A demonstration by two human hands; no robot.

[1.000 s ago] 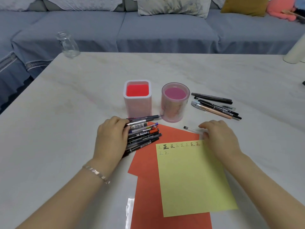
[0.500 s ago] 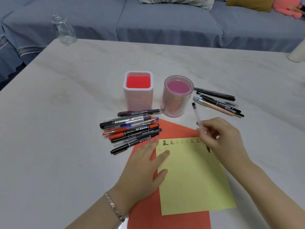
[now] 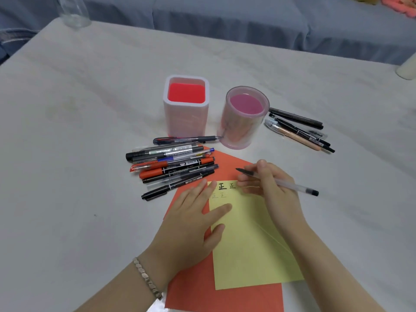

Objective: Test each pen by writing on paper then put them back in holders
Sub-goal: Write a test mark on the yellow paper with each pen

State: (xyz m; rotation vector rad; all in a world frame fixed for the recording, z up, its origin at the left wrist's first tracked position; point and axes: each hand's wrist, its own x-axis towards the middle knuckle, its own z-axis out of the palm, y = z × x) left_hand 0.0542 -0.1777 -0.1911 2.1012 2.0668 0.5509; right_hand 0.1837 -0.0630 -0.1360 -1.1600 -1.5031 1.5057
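Note:
My right hand [image 3: 273, 190] grips a clear pen [image 3: 290, 186] with a black cap end, its dark tip pointing left above the top edge of the yellow paper [image 3: 249, 248]. Flat on the yellow sheet's left edge lies my left hand [image 3: 193, 224], fingers straight, pressing it down. The yellow sheet bears several written characters and lies on red paper [image 3: 225, 298]. Left of the paper is a pile of several pens [image 3: 173, 163]. Behind stand a square white holder with a red inside [image 3: 186, 104] and a round pink holder [image 3: 244, 118], both with no pens in them.
A second group of several pens [image 3: 299, 129] lies right of the round holder. A glass jar [image 3: 73, 12] stands at the table's far left corner, a white object [image 3: 407, 68] at the far right edge. A grey sofa lies beyond the table.
My left hand left the pen pile and came down flat on the paper. My right hand picked up the clear pen and turned it from upright to lying across, tip to the left.

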